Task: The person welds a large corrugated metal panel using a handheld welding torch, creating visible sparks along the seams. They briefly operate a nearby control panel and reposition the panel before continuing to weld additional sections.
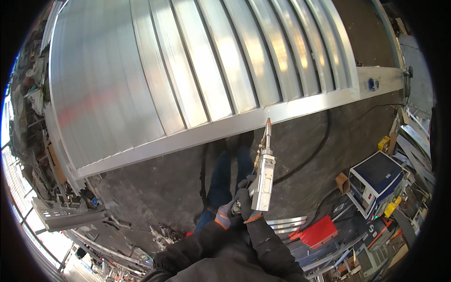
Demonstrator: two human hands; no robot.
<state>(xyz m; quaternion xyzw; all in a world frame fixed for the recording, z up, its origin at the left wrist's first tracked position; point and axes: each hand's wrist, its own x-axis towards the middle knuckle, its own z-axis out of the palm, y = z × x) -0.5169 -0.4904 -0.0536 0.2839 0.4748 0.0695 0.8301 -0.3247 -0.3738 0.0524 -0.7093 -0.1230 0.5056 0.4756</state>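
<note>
My right hand, in a dark glove with an orange cuff, is closed round the grip of a silver welding gun. The gun's slim copper-coloured nozzle points away from me, its tip at or just over the near edge rail of a large slatted aluminium panel; contact cannot be made out. Close beside the right hand, lower and to the left, is my left hand, gloved too. Its fingers curl in by the gun's grip, and what they hold is hidden.
A dark cable curves over the dark floor. At right stand a blue and white machine and a red object. A small blue item sits on the frame's right end. Metal scrap is piled at left.
</note>
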